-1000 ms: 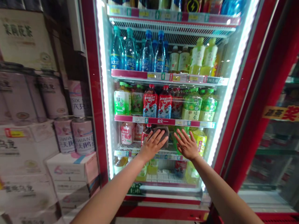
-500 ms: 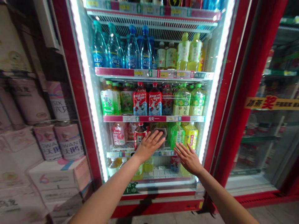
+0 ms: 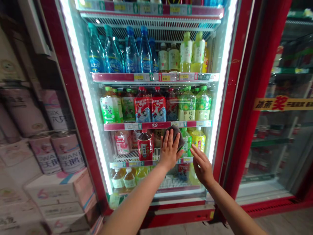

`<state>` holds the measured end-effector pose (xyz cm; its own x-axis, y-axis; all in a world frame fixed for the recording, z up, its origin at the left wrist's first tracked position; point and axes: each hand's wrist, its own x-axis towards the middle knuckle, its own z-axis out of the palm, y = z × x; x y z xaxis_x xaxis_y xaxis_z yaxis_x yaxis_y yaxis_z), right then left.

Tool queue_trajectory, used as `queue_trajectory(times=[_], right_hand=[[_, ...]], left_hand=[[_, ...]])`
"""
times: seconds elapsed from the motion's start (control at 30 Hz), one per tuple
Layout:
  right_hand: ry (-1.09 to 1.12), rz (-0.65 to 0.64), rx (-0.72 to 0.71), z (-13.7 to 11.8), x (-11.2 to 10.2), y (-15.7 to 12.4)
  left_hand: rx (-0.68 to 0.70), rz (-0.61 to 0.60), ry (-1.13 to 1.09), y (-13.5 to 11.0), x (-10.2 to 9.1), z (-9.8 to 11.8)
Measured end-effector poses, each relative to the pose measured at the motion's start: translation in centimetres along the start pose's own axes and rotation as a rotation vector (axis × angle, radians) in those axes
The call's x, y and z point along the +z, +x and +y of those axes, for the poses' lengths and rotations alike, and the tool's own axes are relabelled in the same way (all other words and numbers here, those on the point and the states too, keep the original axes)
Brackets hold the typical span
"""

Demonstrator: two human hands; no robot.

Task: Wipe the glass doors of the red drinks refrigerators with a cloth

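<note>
My left hand (image 3: 170,150) presses a dark grey cloth (image 3: 178,136) flat against the glass door (image 3: 220,137) of a red drinks cooler, fingers stretched out over the cloth at the height of the third shelf. My right hand (image 3: 202,165) rests open on the same glass, lower and to the right, fingers spread and holding nothing. Behind the glass near both hands stand a red-labelled bottle (image 3: 145,147), a green bottle (image 3: 187,143) and a yellow bottle (image 3: 198,139).
Lit shelves hold blue water bottles (image 3: 114,54) on top and tea bottles (image 3: 111,107) below. Pink tins (image 3: 68,150) and white cartons (image 3: 56,192) are stacked at the left. A second red-framed cooler door (image 3: 281,130) stands at the right.
My left hand has slid the cloth to the right and slightly up on the glass. My right hand has dropped lower and moved right. The view has shifted rightwards.
</note>
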<state>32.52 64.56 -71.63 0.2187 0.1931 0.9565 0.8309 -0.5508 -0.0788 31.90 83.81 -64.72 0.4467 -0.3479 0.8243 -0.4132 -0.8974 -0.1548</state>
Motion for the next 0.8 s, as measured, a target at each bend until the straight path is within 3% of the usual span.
queue_trajectory(times=[0.07, 0.2, 0.27, 0.37, 0.5, 0.63, 0.7, 0.8], right_hand=[[0.041, 0.047, 0.002, -1.1, 0.3, 1.3], [-0.051, -0.054, -0.023, -2.3, 2.2, 3.8], [-0.168, -0.109, -0.017, -2.5, 3.0, 4.8], [-0.318, -0.151, -0.035, -2.3, 3.2, 6.3], [-0.406, -0.037, 0.004, -0.7, 2.1, 6.1], [-0.371, 0.063, 0.049, 0.3, 2.4, 2.8], [-0.379, 0.016, 0.023, 0.0, 3.1, 1.8], [-0.429, -0.085, -0.022, -0.2, 3.9, 2.9]], left_hand=[[-0.094, 0.002, -0.155, -0.4, 0.5, 1.5], [-0.152, 0.027, -0.38, -0.4, -0.6, 2.4], [-0.086, 0.02, -0.383, -0.7, -2.0, 1.3], [0.049, 0.001, -0.205, -1.4, -4.4, -1.6], [0.114, -0.002, 0.124, -1.7, -6.3, -5.8], [0.154, -0.039, 0.294, -1.4, -6.2, -8.5], [0.169, -0.051, 0.302, -1.4, -5.6, -9.1], [0.192, -0.048, 0.272, -1.7, -4.5, -9.6]])
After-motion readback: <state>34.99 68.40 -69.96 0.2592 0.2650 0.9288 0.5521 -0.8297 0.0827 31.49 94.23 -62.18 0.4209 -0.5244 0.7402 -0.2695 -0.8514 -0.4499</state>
